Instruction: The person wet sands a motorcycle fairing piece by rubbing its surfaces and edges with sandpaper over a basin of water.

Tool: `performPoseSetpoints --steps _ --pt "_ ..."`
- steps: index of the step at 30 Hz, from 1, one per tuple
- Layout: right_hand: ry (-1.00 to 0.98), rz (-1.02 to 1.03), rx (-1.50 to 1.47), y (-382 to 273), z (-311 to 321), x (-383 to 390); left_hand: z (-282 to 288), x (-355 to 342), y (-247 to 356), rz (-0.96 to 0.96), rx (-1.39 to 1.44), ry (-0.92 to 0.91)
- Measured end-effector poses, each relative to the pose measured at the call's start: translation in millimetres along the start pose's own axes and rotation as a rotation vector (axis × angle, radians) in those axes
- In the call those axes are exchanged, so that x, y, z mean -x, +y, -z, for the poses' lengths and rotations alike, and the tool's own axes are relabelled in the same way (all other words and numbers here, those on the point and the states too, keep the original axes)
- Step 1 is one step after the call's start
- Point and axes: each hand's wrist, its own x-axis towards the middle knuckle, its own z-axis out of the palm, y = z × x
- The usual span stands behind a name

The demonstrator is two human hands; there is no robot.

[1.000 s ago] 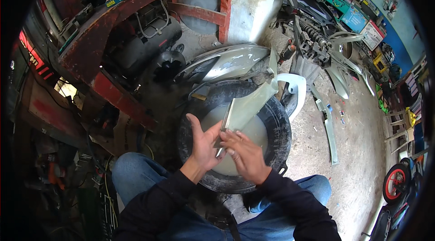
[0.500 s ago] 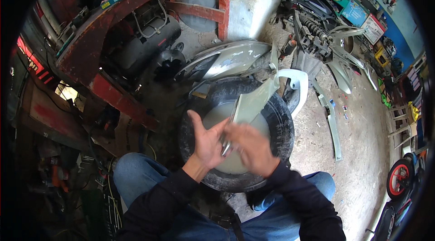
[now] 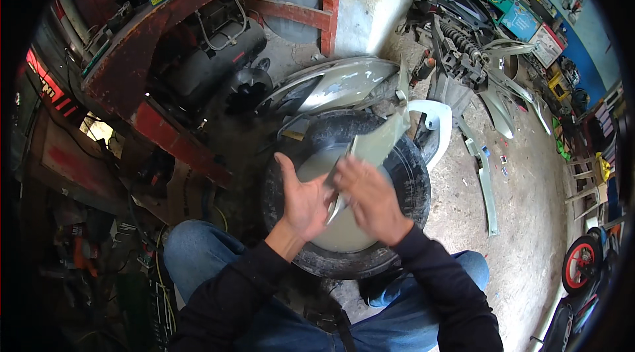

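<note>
A long grey-green motorcycle body panel (image 3: pixel 376 143) slants over a round black tub (image 3: pixel 413 186) that holds cloudy whitish water (image 3: pixel 344 236). The panel's lower end lies between my hands. My left hand (image 3: pixel 305 206) supports it from the left, thumb stretched away and fingers partly hidden behind the panel. On top of the panel rests my right hand (image 3: pixel 372 201), its fingers extended and slightly blurred. Whether anything thin lies under that palm is hidden.
Behind the tub lies a silver-grey fairing (image 3: pixel 340 84), with a white grab rail (image 3: pixel 433 130) beside it. A partly stripped motorcycle (image 3: pixel 456 41) stands at the far right. A red frame bench (image 3: pixel 178 143) borders the left, and a narrow trim strip (image 3: pixel 485 190) lies on the concrete floor.
My right hand has slid slightly up the panel, and its fingers look straighter and less blurred. My left hand and the panel have barely shifted.
</note>
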Motion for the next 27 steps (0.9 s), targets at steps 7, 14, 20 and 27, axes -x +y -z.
performPoseSetpoints --steps 7,14,20,27 --pt "0.008 0.056 -0.040 3 -1 9 2 4 -2 0.028 -0.112 0.119" --pt "0.039 0.057 0.041 7 -2 9 26 -13 1 0.136 0.492 -0.719" --pt "-0.007 0.091 0.033 -2 -6 23 7 0 4 0.058 -0.071 0.044" --pt "-0.065 0.070 -0.009 -18 -2 16 14 -3 15 0.011 -0.141 -0.021"
